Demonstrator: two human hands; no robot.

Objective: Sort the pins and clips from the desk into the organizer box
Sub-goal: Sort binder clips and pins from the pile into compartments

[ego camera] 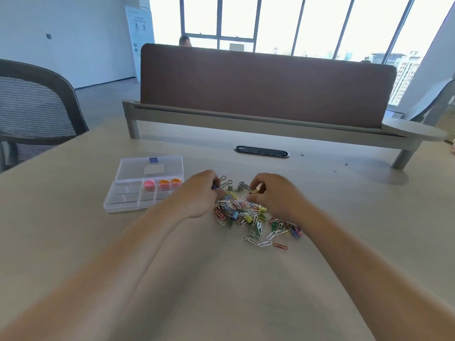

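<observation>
hands [199, 190] [273, 193] 2, each pinching clips [255, 191] | organizer box [123, 201] 1 | round tubs [164, 183] 3

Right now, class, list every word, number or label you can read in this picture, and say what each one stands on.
No text here can be read.
Standing banner by the far wall: printed lines and small pictures, too blurred to read.
Box lid: a white sticker and a small blue tag, both too small to read.

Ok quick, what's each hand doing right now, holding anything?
Left hand: fingers curled round a couple of wire-handled binder clips.
Right hand: pinching a gold binder clip.
</observation>
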